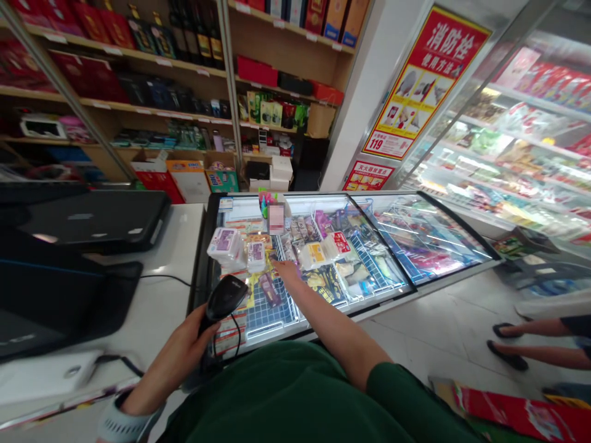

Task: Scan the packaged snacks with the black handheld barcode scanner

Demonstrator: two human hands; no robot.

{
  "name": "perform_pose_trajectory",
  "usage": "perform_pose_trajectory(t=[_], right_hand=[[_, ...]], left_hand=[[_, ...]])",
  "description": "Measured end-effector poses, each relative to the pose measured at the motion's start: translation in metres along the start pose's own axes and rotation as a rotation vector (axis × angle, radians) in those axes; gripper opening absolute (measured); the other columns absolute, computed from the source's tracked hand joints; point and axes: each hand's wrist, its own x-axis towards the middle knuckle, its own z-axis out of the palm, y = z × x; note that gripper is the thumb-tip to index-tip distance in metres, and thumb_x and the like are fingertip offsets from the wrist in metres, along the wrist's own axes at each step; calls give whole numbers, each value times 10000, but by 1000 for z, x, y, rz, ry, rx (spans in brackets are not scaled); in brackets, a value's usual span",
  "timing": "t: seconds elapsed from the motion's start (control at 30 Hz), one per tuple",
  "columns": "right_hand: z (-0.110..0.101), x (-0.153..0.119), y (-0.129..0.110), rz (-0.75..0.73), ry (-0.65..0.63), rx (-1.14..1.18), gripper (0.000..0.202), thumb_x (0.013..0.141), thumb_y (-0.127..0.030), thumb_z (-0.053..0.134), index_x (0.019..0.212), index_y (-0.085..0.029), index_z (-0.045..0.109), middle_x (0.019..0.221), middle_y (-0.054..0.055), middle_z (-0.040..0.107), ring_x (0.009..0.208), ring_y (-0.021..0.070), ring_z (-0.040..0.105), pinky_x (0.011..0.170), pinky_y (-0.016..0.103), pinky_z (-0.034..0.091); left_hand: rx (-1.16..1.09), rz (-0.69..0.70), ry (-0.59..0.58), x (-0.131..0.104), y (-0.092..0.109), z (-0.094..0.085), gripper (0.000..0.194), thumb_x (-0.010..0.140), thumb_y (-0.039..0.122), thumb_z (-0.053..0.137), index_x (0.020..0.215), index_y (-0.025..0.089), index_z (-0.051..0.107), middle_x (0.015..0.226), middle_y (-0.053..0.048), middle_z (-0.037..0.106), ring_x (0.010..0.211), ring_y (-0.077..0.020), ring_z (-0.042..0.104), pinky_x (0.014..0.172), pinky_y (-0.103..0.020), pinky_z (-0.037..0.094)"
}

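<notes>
My left hand (187, 341) is wrapped round the handle of a black barcode scanner (227, 296), whose head points up and right over the freezer's left end. My right hand (286, 271) reaches across the glass top of the chest freezer (272, 326). Its fingers look stretched out, just right of a small white tub with a purple label (256, 253); whether they touch it I cannot make out. Larger clear tubs with purple labels (226, 243) stand left of it. Right of my hand are a yellow-labelled tub (314, 252) and a red-labelled tub (338, 243).
Left, a white counter (178, 264) bears a dark monitor (55, 283) and a black cash-drawer-like box (101, 218). A small upright card (276, 219) stands at the freezer's back edge. Shelves of bottles and boxes (184, 111) rise behind. Another person's legs (540, 351) show at right.
</notes>
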Motion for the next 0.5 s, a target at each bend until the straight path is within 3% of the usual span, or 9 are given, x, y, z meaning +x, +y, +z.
perform_pose_trajectory(t=[0.2,0.5], right_hand=[[25,10,-17,140,-37,-94,297,692,-441,713,608,-178,604,539,1,603,598,178,628,576,254,462],[34,25,-27,174,-79,-43,242,663,-379,776,685,-180,639,618,30,660,699,212,656,603,260,457]], left_hand=[[4,-23,33,-7,-9,-4,494,831,483,489,1221,182,526,1172,-113,674,1075,-270,636,945,-393,491],[13,-52,29,-5,-9,-7,503,833,492,475,1204,156,527,1187,-127,663,1087,-274,630,941,-381,491]])
